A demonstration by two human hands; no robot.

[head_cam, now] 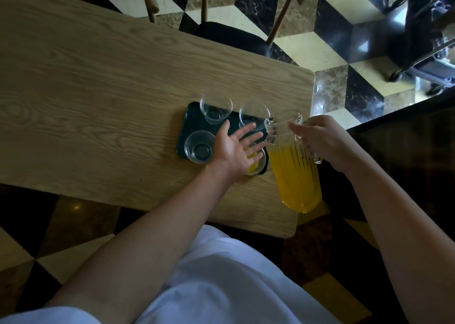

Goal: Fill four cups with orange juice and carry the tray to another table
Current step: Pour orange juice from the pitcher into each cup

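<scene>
On the wooden desk (98, 82) sits a dark tray (194, 126) with four glass cups. Above it the left hand (234, 148) is spread flat, fingers straight, grasping nothing, over the near-right cup (256, 167), which holds some orange juice. The right hand (325, 139) grips the handle of the ribbed pitcher (293, 166) of juice, tilted, spout toward the far-right cup (253, 116). The far-left cup (216, 108) and near-left cup (200, 146) look empty.

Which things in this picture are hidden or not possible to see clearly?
All in the head view:
- Near-right cup: the left hand covers most of it, so its juice level is unclear.
- Pitcher handle: the right hand hides it.
- Tray near-right corner: under the left hand and cup.
- Dark equipment on the floor: cut off by the right edge.
</scene>
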